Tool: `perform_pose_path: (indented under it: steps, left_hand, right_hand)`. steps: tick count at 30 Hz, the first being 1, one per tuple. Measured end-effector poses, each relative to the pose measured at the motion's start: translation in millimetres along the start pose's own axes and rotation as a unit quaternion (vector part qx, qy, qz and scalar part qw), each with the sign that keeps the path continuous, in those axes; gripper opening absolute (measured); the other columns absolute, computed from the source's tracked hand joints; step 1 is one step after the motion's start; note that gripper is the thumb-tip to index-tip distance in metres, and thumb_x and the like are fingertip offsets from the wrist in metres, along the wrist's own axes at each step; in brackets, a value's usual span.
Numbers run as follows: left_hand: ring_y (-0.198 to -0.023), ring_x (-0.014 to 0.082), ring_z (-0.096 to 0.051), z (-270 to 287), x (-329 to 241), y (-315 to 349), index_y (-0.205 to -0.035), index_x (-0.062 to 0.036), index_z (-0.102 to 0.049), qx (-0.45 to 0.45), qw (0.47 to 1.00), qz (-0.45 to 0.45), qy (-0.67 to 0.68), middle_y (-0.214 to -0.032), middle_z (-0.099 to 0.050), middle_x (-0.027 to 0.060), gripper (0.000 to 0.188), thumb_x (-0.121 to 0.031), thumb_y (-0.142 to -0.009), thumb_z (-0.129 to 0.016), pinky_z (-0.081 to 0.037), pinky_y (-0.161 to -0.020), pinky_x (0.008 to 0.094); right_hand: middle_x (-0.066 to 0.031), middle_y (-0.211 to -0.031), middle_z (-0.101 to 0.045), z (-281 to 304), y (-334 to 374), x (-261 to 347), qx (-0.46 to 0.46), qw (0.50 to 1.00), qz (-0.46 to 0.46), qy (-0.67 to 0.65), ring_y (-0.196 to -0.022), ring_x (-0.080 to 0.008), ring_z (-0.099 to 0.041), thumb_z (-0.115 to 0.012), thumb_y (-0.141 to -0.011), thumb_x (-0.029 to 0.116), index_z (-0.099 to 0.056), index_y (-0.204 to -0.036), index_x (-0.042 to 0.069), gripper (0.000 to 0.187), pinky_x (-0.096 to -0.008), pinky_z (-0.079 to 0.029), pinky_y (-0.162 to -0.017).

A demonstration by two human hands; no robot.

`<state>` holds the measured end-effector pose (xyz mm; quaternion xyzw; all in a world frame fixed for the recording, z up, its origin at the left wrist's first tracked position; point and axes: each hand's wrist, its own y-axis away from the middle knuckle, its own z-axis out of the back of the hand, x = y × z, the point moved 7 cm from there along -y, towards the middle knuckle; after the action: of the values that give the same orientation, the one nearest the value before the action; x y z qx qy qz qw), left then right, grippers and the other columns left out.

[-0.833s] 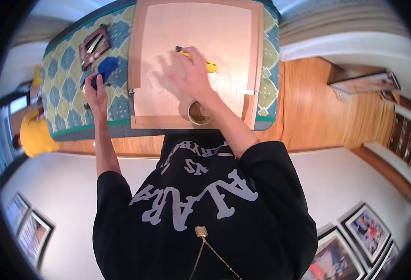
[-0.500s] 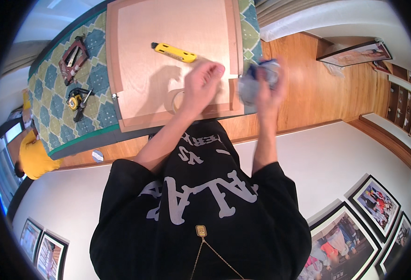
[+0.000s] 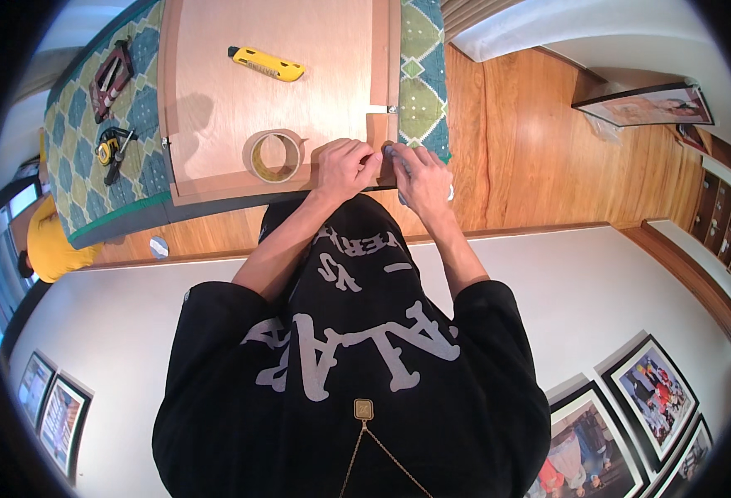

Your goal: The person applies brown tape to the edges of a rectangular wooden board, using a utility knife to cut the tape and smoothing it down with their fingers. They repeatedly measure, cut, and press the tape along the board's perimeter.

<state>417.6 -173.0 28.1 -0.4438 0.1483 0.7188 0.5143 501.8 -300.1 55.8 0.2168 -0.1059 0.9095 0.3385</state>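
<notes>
My right hand is closed on a crumpled blue and whitish thing, mostly hidden, at the board's near right corner. Bits of it show past the fingers; its kind is unclear. Close beside it, my left hand rests on the board's near edge with curled fingers; what they hold, if anything, is hidden. The pale wooden board has brown tape-like strips along its edges. A roll of tape lies on it just left of my left hand. Farther up lies a yellow utility knife.
The board lies on a green and blue patterned cloth. On its left are a dark red tool and a yellow and black tape measure. A person in yellow is at far left. A framed picture leans at right.
My right hand has come down and left from beside the board to its corner with the crumpled thing. My left hand has lowered to the near edge, uncovering the tape roll. The view has shifted.
</notes>
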Motion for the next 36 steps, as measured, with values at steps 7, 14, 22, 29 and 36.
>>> perform_pose_path:
  steps: [7,14,22,29,36]
  left_hand:
    - [-0.067,0.0257,-0.065,3.7,9.3,3.5,-0.093,-0.0021,-0.065,-0.086,0.993,0.082,0.025,-0.077,-0.066,0.0114,0.015,-0.017,-0.090,-0.068,-0.051,-0.062,0.0354]
    - [-0.069,0.0256,-0.066,4.1,9.7,11.1,-0.098,-0.0016,-0.065,-0.072,0.993,0.087,0.013,-0.079,-0.066,0.0126,0.021,-0.022,-0.093,-0.065,-0.052,-0.062,0.0352]
    - [-0.063,0.0251,-0.062,5.9,14.5,9.9,-0.098,-0.0004,-0.064,-0.079,0.993,0.085,0.036,-0.074,-0.063,0.0118,0.023,-0.023,-0.093,-0.065,-0.049,-0.057,0.0352]
    - [-0.058,0.0239,-0.058,11.2,19.5,11.0,-0.098,0.0002,-0.063,-0.114,0.985,0.109,0.065,-0.069,-0.058,0.0111,0.024,-0.023,-0.093,-0.066,-0.046,-0.054,0.0349]
    - [-0.057,0.0233,-0.058,10.6,19.7,15.1,-0.097,0.0008,-0.064,-0.098,0.982,0.136,0.089,-0.067,-0.057,0.0109,0.024,-0.023,-0.093,-0.066,-0.046,-0.053,0.0339]
  right_hand:
    - [-0.0101,-0.081,-0.066,-8.0,-6.7,1.5,-0.016,0.998,0.035,-0.048,-0.077,-0.0324,-0.062,-0.072,-0.082,0.016,-0.066,-0.094,0.008,0.015,-0.0418,-0.051,-0.066]
    - [-0.0141,-0.084,-0.067,-18.3,-25.8,-0.2,0.020,0.999,0.003,-0.038,-0.077,-0.0351,-0.064,-0.071,-0.080,0.013,-0.064,-0.088,0.006,0.013,-0.0451,-0.051,-0.066]
    - [-0.0148,-0.084,-0.066,-18.7,-77.1,-1.8,-0.013,0.999,0.039,-0.031,-0.081,-0.0364,-0.063,-0.065,-0.079,0.010,-0.065,-0.089,0.007,0.011,-0.0483,-0.052,-0.065]
    - [-0.0111,-0.084,-0.064,-26.2,-5.6,9.5,0.056,0.997,0.013,-0.051,-0.082,-0.0334,-0.062,-0.067,-0.076,0.005,-0.066,-0.090,0.008,0.015,-0.0450,-0.053,-0.065]
    - [-0.0104,-0.083,-0.067,-21.4,-72.4,-0.5,0.003,1.000,0.021,0.003,-0.079,-0.0333,-0.062,-0.073,-0.076,0.013,-0.068,-0.084,0.009,0.011,-0.0436,-0.050,-0.066]
